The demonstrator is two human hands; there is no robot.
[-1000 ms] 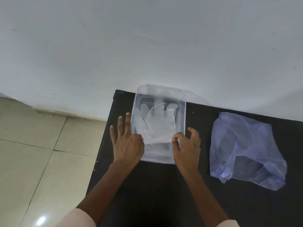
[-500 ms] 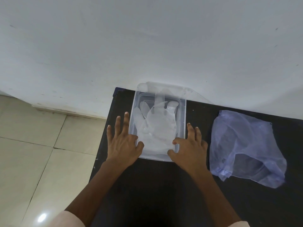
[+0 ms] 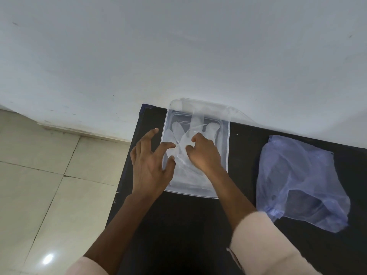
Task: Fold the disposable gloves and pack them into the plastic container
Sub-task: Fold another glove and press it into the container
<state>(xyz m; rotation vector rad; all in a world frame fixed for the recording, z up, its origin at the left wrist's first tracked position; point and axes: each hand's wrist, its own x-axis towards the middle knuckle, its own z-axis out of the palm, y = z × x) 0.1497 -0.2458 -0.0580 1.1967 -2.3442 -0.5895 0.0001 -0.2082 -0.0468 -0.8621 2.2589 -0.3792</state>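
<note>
A clear plastic container [image 3: 227, 135] stands on a black table [image 3: 188, 225] against the wall. Thin translucent disposable gloves [image 3: 178, 132] lie inside it, their fingers pointing toward the wall. My right hand [image 3: 204, 153] is inside the container, fingers curled down onto the gloves, pinching or pressing the thin plastic. My left hand [image 3: 151, 161] hovers over the container's left rim with fingers spread, thumb and forefinger reaching over the gloves. The gloves' lower part is hidden under both hands.
A crumpled bluish plastic bag [image 3: 297, 181] lies on the table to the right of the container. The container's clear lid [image 3: 234, 111] leans behind it against the white wall. The table's left edge drops to a tiled floor [image 3: 39, 185].
My right hand has moved from the container's near right corner into the container, onto the gloves. My left hand has lifted off the table and spread over the left rim.
</note>
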